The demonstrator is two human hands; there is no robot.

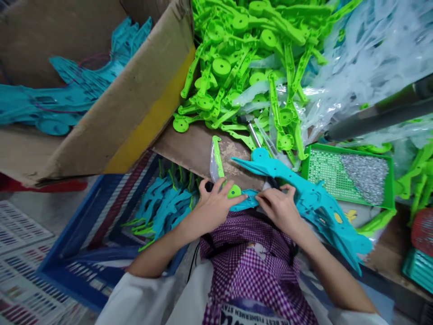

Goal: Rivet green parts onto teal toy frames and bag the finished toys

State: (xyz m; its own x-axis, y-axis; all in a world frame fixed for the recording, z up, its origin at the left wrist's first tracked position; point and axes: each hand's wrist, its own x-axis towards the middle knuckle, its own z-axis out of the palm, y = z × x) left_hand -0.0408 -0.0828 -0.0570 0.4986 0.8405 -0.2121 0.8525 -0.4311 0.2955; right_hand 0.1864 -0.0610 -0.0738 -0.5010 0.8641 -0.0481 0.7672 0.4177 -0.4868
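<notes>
My left hand (pixel 213 203) lies over a green plastic arm with a round disc (pixel 234 191), its fingers and thumb bent around it. The green arm sits against a blue plastic part (pixel 245 201) at the table's front edge. The fingertips of my right hand (pixel 280 203) are pinched together at the right end of that blue part. Whatever is between them is too small or hidden to make out. To the right lie stacked blue plastic parts (pixel 314 198), close beside my right hand.
Green plastic arms (pixel 221 67) are heaped behind. A green tray (pixel 393 180) at right holds small metal pieces. A cardboard box (pixel 135 95) with blue parts stands at left, above a blue crate (pixel 67 257) holding blue-and-green assemblies. A dark bar (pixel 379 110) juts in from the right.
</notes>
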